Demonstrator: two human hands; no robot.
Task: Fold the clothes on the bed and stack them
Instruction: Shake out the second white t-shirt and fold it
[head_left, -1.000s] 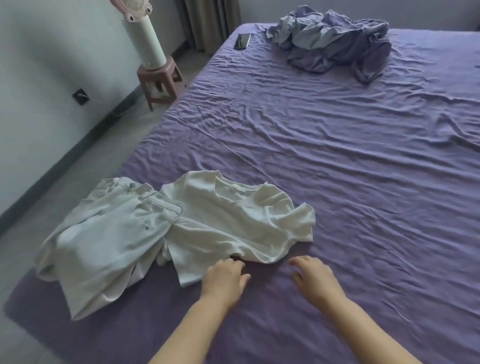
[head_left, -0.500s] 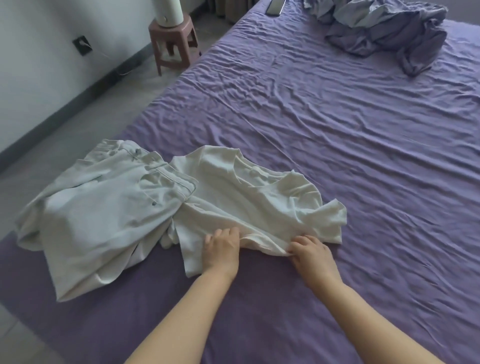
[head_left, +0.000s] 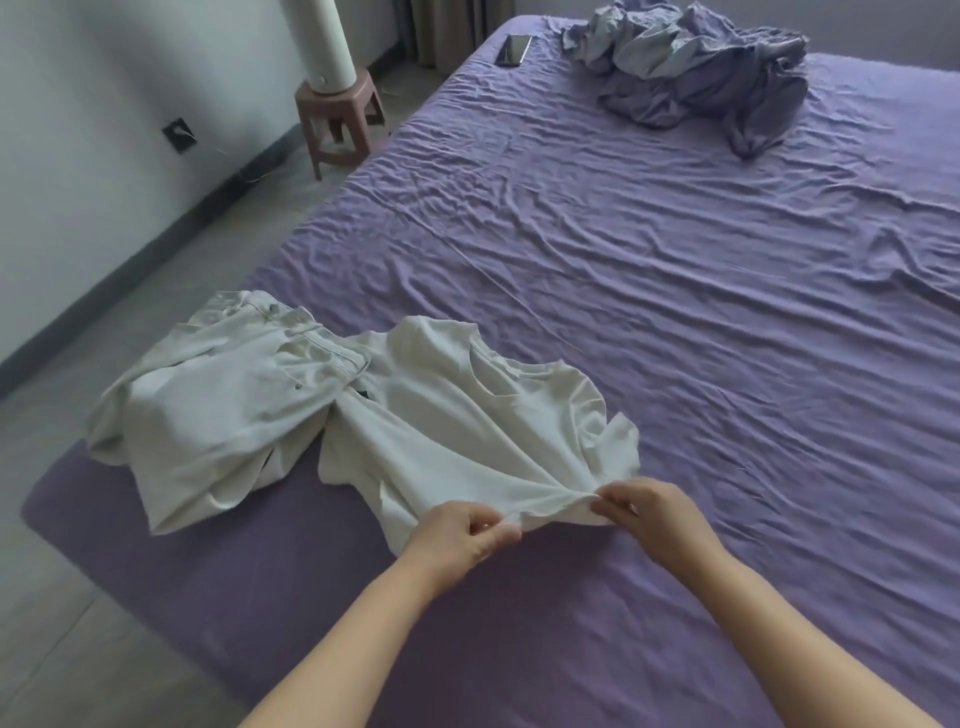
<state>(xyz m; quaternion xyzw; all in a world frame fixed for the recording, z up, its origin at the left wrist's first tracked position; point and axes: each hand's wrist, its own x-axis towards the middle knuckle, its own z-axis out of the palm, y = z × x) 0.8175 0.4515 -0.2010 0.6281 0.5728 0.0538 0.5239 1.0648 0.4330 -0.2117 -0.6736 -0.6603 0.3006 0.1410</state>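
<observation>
There is one bed (head_left: 675, 312) with one purple sheet on it. Two white clothes lie near its front corner: one white T-shirt (head_left: 467, 426) and one pair of white trousers (head_left: 218, 410). They touch each other. One heap of grey and purple cloth (head_left: 696, 67) sits far back on the bed. I cannot count the pieces in that heap. One dark phone (head_left: 513, 50) lies next to the heap. Two hands show: one left hand (head_left: 457, 535) and one right hand (head_left: 654, 512). Both pinch the T-shirt. On the floor stands one pink stool (head_left: 340, 119). One white fan pole (head_left: 330, 47) stands on it. One dark wall socket (head_left: 179, 135) is on the wall.
</observation>
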